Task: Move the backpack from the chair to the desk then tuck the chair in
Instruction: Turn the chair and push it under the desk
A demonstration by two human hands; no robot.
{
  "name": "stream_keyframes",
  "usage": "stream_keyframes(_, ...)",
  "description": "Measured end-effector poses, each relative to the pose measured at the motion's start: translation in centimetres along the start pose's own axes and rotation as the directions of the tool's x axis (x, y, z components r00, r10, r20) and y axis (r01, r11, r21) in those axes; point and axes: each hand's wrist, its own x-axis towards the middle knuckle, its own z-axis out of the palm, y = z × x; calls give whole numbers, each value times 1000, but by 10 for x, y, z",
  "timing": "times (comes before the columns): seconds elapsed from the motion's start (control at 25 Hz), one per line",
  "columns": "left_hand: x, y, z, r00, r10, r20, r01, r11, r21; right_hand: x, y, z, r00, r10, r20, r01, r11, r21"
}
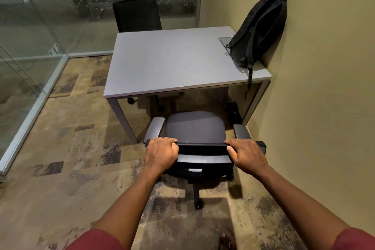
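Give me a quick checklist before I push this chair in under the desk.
1. Backpack off the chair, standing on the desk against the wall: ok.
2. Left hand and right hand gripping the chair backrest top: ok.
3. Seat empty: ok.
4. Chair lined up between the desk legs: ok, roughly.
5. Armrests clear the desk underside: cannot tell.
6. Floor under the desk free: not ok, a dark object lies near the right leg.
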Motion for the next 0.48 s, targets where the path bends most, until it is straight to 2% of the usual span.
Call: stream_keyframes(0.48, 62, 56, 14, 987, -161, 10, 161, 987, 13, 80, 84, -3, 989, -144, -32, 144, 989, 13)
